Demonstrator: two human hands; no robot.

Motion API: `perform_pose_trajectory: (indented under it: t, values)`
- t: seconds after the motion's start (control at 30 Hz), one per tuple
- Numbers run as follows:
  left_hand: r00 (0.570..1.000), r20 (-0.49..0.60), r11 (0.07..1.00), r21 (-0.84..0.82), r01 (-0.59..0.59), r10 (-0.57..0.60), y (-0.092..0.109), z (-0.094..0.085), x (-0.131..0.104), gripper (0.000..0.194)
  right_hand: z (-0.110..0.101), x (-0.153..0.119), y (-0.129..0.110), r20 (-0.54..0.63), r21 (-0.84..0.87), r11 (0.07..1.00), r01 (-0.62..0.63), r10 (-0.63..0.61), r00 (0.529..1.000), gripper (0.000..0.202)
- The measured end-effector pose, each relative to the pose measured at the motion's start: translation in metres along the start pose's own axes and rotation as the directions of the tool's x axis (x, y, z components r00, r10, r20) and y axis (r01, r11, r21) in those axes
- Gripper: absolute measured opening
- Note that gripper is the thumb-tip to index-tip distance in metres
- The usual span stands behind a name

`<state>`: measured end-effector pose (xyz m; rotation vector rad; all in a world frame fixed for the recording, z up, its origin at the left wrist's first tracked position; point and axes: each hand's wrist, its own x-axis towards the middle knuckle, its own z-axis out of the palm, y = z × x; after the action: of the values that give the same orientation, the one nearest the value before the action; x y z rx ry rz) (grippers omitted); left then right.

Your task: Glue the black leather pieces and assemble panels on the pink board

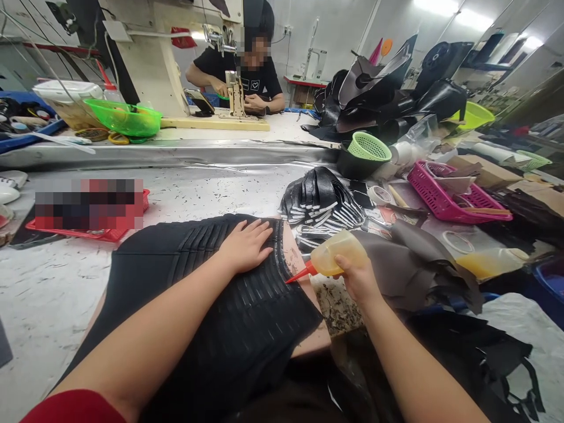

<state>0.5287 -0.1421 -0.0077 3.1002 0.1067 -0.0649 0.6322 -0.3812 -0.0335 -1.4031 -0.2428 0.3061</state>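
Overlapping black fabric pieces [145, 261] lie fanned out in front of me on a pinkish board [294, 249]. My left hand [247, 247] rests flat on them near their far right edge, fingers spread. In my right hand [355, 270] is a squeeze bottle [340, 254] of yellowish liquid, tilted down to the left. Its red nozzle [302, 272] points at the right edge of the pieces, where a shiny wet-looking strip runs; whether the tip touches cannot be made out. Beyond the bottle sits a bundle of black strips with white ends [326, 202].
A red basket [117, 234] stands at left, a pink basket [462, 202] at right. Brown sheets [414, 258] lie beside my right hand. Across the bench a person [247, 70] sits behind a sewing machine [150, 64]. A green bowl [126, 117] stands near it.
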Motion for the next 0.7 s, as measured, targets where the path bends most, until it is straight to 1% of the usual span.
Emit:
perform_pose_trajectory:
  t: [0.37,0.5,0.7]
  values:
    - [1.0,0.005,1.0,0.021,0.002,-0.002,0.0,-0.002,0.001,0.053,-0.012,-0.004,-0.005,0.029,0.02,1.0,-0.007,0.007,1.0,0.041]
    - [1.0,0.011,1.0,0.027,0.01,-0.01,0.002,-0.003,0.001,0.053,-0.019,-0.005,-0.005,0.063,-0.003,1.0,-0.004,0.004,0.998,0.04]
    - [1.0,-0.008,0.999,0.031,0.013,-0.013,0.001,-0.003,0.002,0.052,-0.03,-0.01,-0.007,0.071,-0.01,1.0,-0.007,0.007,0.997,0.045]
